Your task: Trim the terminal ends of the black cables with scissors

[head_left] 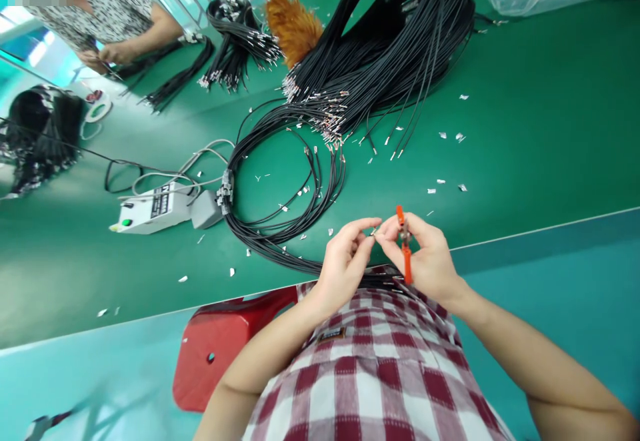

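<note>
Near the table's front edge, my left hand [343, 257] is closed in a pinch on a small, shiny cable end [373, 232]. Just to its right, my right hand [430, 257] holds small orange-handled pliers [407, 264] across the palm. Its thumb and forefinger also meet at the cable end. The tool's jaws are mostly hidden by the hand. A looped bundle of black cables [250, 231] lies left of my hands, gathered by grey connectors [225, 191]. Part of it runs beneath my left hand toward my lap.
A large heap of black cables [390, 61] lies farther back, beside a brown fluffy duster [293, 24]. A white device with a green button [155, 207] stands left. Scraps dot the green table [540, 127]. A red stool [215, 354] is below. Another person's hands [107, 54] work at upper left.
</note>
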A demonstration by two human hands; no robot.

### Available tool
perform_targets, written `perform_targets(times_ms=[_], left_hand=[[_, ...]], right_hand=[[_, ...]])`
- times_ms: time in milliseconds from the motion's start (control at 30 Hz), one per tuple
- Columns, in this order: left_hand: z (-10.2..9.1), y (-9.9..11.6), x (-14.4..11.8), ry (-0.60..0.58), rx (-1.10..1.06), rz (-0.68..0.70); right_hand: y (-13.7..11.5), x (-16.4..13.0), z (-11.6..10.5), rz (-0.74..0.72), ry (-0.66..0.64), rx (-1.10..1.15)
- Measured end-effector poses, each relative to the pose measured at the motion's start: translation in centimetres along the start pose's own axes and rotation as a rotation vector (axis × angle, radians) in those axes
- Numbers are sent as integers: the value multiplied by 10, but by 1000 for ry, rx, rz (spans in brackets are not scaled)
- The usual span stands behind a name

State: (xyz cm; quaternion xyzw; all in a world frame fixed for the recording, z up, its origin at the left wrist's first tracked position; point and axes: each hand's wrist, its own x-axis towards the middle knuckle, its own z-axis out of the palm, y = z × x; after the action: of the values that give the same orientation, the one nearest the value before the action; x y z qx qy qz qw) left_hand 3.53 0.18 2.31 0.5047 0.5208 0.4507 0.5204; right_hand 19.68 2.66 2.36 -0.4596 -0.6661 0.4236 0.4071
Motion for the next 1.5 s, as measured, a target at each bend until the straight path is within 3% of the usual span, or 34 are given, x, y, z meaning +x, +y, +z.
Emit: perform_targets(times_ms=[100,267,367,633,1067,1200,1267,1367,1467,1500], left_hand=[[-2,3,3,0,-189,-108],[-8,2,6,34,-353,-150],[-8,2,6,45,-375,-163],[-7,1,4,17,-372,-153],[-5,1,3,1,-390,-165],[-4,-5,5,10,-385,-149],[-3,-8,8,23,-412,-146],[-1,-7,10,36,-469,-167],[-3,-2,9,60,-503,-188],[-4,0,9,63,-511,-197]], right_hand=[[6,5,-12,32,-22,-25],[22,3,-28,-46,-73,-609],[26,-2,-27,-155,-70,-814],[22,-1,-17,-257,-86,-925],[18,-1,-23,-324,-113,-1033],[18,-1,-21,-253,-132,-766],[20,6,-23,-105,-179,-411],[28,29,-37,165,-198,301],[43,58,-59,254,-150,540],[48,65,-63,359,-118,735]])
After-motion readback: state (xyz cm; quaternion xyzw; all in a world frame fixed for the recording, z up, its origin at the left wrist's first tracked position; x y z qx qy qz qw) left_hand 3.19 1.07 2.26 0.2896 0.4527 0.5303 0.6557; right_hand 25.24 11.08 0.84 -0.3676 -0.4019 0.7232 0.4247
